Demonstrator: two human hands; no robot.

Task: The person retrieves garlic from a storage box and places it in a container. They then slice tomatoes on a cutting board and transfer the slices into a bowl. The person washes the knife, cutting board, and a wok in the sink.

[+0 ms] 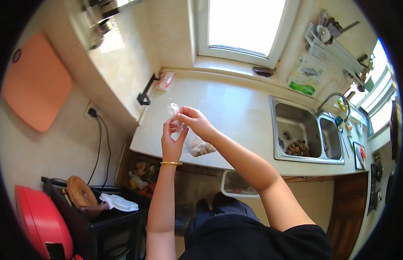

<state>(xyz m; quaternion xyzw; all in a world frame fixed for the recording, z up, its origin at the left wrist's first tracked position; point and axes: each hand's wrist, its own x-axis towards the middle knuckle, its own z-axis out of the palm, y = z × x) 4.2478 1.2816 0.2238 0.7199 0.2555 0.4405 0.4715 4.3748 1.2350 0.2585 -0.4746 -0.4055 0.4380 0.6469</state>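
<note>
Both my hands grip the gathered neck of a clear plastic bag over the left part of the pale countertop. Fingers of my left hand close around the neck from the near side, a gold bangle on that wrist. From above and to the right, my right hand pinches the plastic just under its loose top end. Pale brown lumpy pieces fill the bottom of the bag, close to the counter's front edge; what they are I cannot tell.
A double steel sink with brown pieces in its larger basin is at right. Beyond it lies a board with red food. A white-rimmed bin stands below the counter. A black bracket and a packet are at back left.
</note>
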